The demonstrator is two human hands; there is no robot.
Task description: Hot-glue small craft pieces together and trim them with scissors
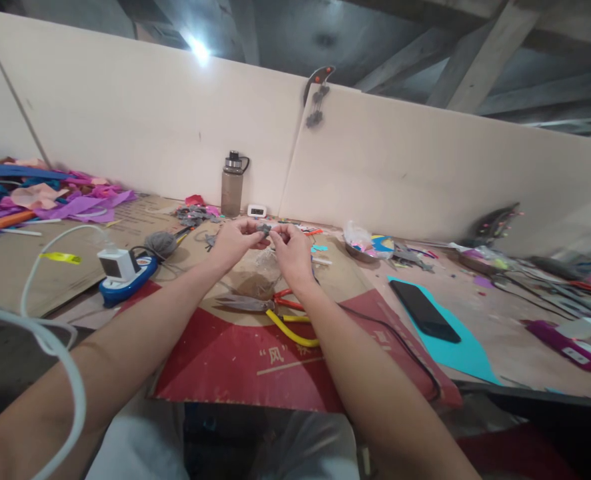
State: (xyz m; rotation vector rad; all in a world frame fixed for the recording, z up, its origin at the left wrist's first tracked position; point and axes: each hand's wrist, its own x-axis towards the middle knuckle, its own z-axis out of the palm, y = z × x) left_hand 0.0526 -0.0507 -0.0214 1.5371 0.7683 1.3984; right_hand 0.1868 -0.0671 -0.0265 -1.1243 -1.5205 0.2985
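Both my arms reach forward over a cardboard-covered bench. My left hand (233, 240) and my right hand (290, 252) meet above it, fingers pinched together on a small grey piece (263, 229) held between them. Below the hands lie scissors with a red handle (255, 304) and pliers with yellow handles (295, 328) on a red printed sheet (225, 360). A clear plastic bag (265, 263) sits just under my hands.
A brown water bottle (232, 183) stands at the back wall beside a small white device (257, 211). A power strip with a white charger (123, 270) and white cable lies left. A black phone (424, 311) rests on turquoise paper right. Coloured paper scraps (50, 193) pile far left.
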